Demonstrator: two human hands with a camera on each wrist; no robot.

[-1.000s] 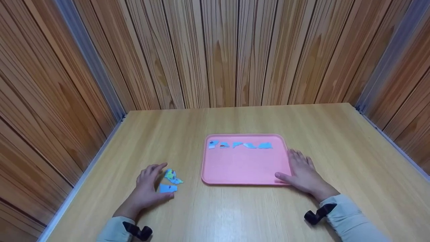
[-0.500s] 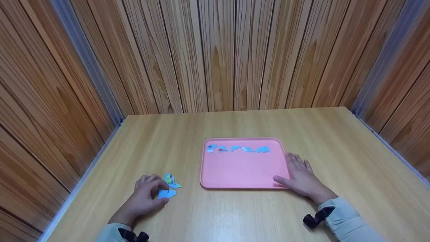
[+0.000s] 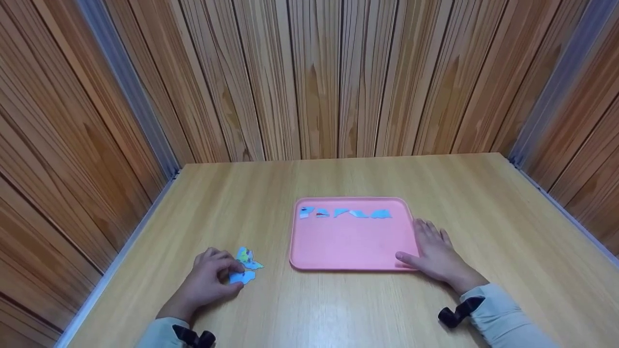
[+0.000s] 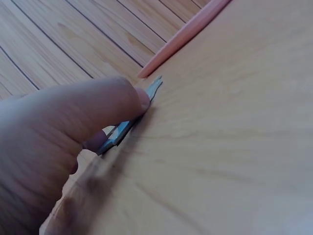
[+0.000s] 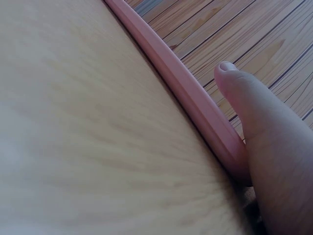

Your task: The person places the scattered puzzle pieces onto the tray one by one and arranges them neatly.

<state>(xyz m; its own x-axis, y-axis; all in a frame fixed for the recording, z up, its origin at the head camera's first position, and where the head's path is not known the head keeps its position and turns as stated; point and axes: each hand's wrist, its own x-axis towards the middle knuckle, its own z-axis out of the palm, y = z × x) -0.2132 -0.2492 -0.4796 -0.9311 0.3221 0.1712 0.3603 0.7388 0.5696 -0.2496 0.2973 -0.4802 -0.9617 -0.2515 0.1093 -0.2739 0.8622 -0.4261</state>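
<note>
My left hand point(image 3: 208, 279) pinches a flat blue puzzle piece point(image 3: 243, 277) between thumb and fingers, low at the table. In the left wrist view the thumb presses along the edge of this piece point(image 4: 155, 89), covering part of it. Just beyond it lies a multicoloured blue, green and yellow piece point(image 3: 247, 258). A pink tray point(image 3: 350, 244) stands in the middle, with several small blue pieces point(image 3: 381, 213) in a row near its far rim. My right hand point(image 3: 437, 256) rests at the tray's right side, fingers straight along the edge, thumb over the near right corner.
The pale wooden table point(image 3: 329, 309) extends around the tray and both hands. Wood-plank walls point(image 3: 319, 87) rise at the back and on both sides, with grey metal strips at the corners. Each wrist wears a black camera mount point(image 3: 457, 311).
My left thumb and fingers have closed from a wide spread to a pinch on the blue piece. The right hand and the tray stay as they were; the view shifts slightly.
</note>
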